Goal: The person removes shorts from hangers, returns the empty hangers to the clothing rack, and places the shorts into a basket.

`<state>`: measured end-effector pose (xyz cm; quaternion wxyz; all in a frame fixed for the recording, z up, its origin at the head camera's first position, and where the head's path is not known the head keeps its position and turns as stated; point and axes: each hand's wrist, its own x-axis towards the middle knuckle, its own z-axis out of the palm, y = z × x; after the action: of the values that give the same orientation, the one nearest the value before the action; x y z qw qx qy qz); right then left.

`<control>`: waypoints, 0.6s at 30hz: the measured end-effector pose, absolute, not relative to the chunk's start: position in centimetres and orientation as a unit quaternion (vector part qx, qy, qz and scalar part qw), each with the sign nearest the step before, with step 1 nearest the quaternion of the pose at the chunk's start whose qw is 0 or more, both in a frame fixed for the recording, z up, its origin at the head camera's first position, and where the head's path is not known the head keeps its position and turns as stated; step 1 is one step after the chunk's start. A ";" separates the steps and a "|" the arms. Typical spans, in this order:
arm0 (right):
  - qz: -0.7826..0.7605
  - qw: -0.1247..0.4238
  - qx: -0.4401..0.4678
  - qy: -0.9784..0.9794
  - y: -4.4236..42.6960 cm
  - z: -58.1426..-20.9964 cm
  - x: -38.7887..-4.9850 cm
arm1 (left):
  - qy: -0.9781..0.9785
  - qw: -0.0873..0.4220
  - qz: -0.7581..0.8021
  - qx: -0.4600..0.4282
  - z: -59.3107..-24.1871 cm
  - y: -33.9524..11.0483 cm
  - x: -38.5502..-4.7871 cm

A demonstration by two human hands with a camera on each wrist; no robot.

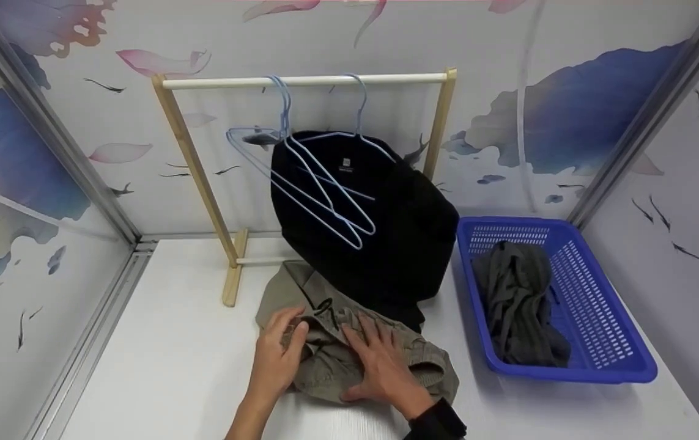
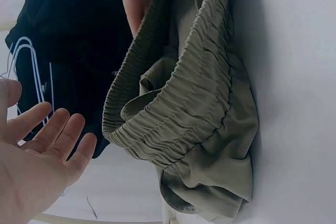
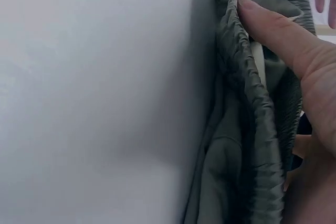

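On the white table (image 1: 159, 354) you have the olive garment (image 1: 325, 370) unhung at lower centre, your right hand (image 1: 383, 363) spread on it and left hand (image 1: 274, 362) spread just beside, while the black top (image 1: 398, 244) already hangs mid-frame and dark cloth (image 1: 520, 305) sits in the blue basket (image 1: 569, 373) at right.

Garment (image 1: 332, 368) before rack (image 1: 318, 80), basket (image 1: 575, 374) at right

From my remote seat I see a booth (image 1: 447, 36): metal posts (image 1: 46, 125) upper left and right, petal-printed panels (image 1: 606, 85), white tabletop (image 1: 172, 342) below.
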<state>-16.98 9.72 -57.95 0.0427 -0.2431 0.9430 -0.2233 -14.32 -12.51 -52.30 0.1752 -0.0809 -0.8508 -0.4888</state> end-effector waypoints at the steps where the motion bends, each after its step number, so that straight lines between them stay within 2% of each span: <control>1: -0.217 0.049 -0.240 0.945 9.5 -58.1 -17.0 | -0.851 0.173 -0.489 -0.079 -52.3 -12.5 -14.3; 9: -0.181 0.097 -0.211 0.956 8.0 -58.1 -17.3 | -0.853 0.166 -0.488 -0.079 -52.3 -12.7 -14.2; 18: -0.172 0.059 -0.187 0.965 7.3 -57.8 -18.1 | -0.851 0.169 -0.491 -0.078 -52.3 -12.7 -14.4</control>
<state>-18.12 7.32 -57.83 0.0588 -0.1867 0.9655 -0.1718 -14.40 -12.74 -52.33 0.1688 -0.0778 -0.8513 -0.4907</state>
